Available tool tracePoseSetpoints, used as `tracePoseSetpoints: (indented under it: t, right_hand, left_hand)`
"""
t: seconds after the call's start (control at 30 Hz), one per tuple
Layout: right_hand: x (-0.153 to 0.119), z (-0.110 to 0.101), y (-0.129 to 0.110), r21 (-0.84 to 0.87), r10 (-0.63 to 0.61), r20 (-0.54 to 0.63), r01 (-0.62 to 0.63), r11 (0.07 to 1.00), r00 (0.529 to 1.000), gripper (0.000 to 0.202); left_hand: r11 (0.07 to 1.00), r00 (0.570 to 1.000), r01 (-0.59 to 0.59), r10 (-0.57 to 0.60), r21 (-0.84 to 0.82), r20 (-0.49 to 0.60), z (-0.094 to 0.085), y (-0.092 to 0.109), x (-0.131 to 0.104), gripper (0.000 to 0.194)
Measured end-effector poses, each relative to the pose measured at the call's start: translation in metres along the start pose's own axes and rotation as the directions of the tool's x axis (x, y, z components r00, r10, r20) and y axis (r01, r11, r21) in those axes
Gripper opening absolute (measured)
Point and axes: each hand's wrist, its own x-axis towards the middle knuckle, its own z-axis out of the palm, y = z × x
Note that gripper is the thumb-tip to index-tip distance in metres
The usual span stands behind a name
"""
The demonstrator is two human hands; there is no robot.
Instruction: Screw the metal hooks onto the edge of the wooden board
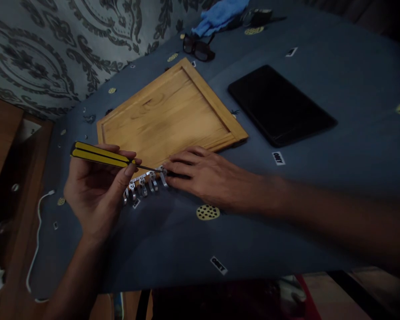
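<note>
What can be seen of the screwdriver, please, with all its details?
The screwdriver has a yellow handle with black parts and a thin, metal-looking shaft. The left hand grips its handle. It slants toward silvery hooks at the wooden board's edge, its tip near the right hand's fingers. The tip's shape is unclear.

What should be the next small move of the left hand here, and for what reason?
Perhaps the left hand should raise the screwdriver more upright: it slants low, with its tip at the end hook, close to the fingers of the right hand.
</note>
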Motion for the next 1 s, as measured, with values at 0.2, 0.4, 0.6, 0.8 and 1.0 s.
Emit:
tracePoseSetpoints:
  t: [0.2, 0.4, 0.6, 0.8, 1.0]
  right_hand:
    - [-0.0011, 0.0011, 0.0004, -0.026, -0.007, -0.014, 0.006, 1.0, 1.0, 0.028]
    - [-0.0005, -0.0004, 0.0002, -0.041, -0.016, -0.016, 0.016, 0.999, 1.0, 0.028]
    - [0.0007, -0.0011, -0.0002, -0.031, -0.017, -0.017, 0.016, 0.999, 1.0, 0.029]
    - [0.0009, -0.0014, -0.0008, -0.034, -0.006, -0.011, 0.006, 0.999, 1.0, 0.027]
    - [0.0005, -0.0007, -0.0003, -0.029, -0.01, -0.016, 0.01, 1.0, 1.0, 0.027]
  left_hand:
    - [0.999, 0.997, -0.043, 0.042, -0.003, -0.061, 0.0023, -0.0012, 0.0004, 0.028]
    - [0.996, 0.996, -0.048, 0.054, 0.073, -0.07, 0.0034, -0.0003, -0.0014, 0.026]
    - [0.991, 0.996, -0.078, 0.082, 0.107, -0.033, 0.002, -0.0019, -0.0022, 0.022]
    - [0.979, 0.994, -0.11, 0.11, 0.17, 0.013, 0.0004, 0.0003, -0.0011, 0.017]
    - [0.989, 0.998, -0.066, 0.066, 0.135, 0.002, 0.0001, -0.0002, -0.0029, 0.02]
